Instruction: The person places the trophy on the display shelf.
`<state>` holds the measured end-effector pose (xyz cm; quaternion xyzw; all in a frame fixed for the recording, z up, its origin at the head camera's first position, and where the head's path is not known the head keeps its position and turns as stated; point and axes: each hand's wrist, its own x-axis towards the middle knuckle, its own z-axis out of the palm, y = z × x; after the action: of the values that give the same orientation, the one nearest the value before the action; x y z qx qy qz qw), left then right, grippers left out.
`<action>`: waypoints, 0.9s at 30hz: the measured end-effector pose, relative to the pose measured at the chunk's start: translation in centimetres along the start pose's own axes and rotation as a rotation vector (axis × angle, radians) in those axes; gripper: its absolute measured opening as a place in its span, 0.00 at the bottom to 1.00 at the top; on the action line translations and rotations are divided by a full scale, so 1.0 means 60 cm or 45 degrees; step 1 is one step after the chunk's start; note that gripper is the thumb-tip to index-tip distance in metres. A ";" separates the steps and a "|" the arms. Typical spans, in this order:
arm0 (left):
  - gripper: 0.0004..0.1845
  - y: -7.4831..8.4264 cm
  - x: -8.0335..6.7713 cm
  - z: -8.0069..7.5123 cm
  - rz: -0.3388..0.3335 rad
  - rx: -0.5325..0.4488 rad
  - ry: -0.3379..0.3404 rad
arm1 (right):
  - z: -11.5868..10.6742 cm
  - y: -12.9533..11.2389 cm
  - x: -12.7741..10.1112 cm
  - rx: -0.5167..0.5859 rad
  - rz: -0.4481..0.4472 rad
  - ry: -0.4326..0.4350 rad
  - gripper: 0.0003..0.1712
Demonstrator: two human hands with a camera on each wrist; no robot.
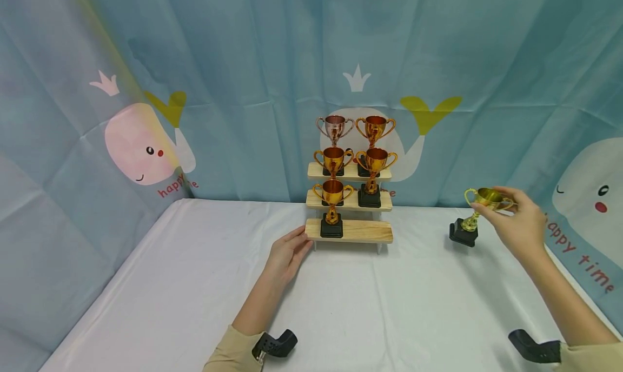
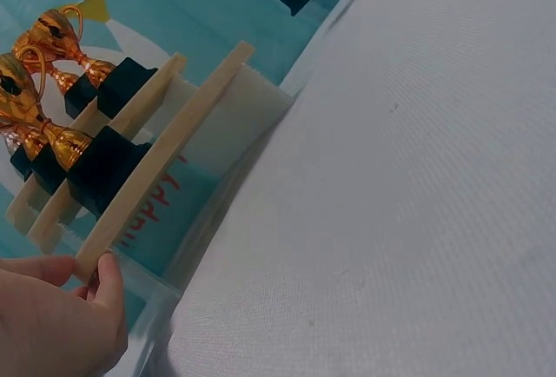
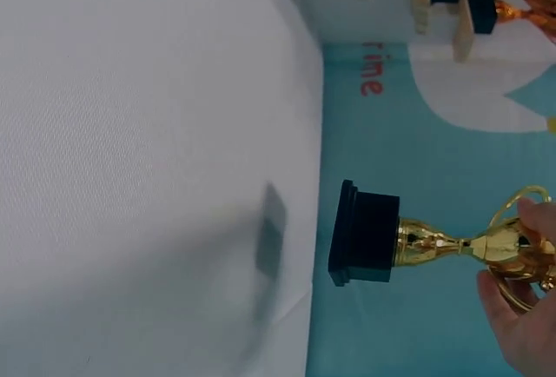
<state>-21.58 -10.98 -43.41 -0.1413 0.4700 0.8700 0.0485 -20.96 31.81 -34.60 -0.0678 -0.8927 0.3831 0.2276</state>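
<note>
A three-tier wooden shelf (image 1: 362, 231) stands at the back of the table and carries several copper-gold trophies (image 1: 333, 199) on black bases. My left hand (image 1: 298, 243) lies on the cloth with straight fingers touching the left end of the bottom plank (image 2: 156, 173); in the left wrist view the thumb (image 2: 109, 280) sits against that end. Far to the right, my right hand (image 1: 508, 204) grips the cup of a gold trophy (image 1: 479, 201). It is tilted, its black base (image 3: 365, 234) just off the cloth with a shadow beneath.
A white cloth covers the table (image 1: 340, 307). A blue whale-print curtain (image 1: 233, 91) hangs close behind the shelf and along both sides. The right half of the shelf's bottom plank (image 1: 370, 232) is bare.
</note>
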 end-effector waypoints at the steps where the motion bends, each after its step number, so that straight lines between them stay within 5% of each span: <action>1: 0.25 0.000 0.000 0.000 -0.001 -0.002 0.000 | 0.001 -0.002 -0.001 0.007 -0.002 -0.004 0.37; 27: 0.25 -0.003 0.005 -0.003 -0.006 0.001 0.014 | 0.035 -0.070 -0.023 0.130 -0.167 -0.079 0.34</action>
<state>-21.77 -11.04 -43.72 -0.1473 0.4702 0.8689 0.0480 -20.49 27.10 -33.36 0.0145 -0.8810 0.4144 0.2278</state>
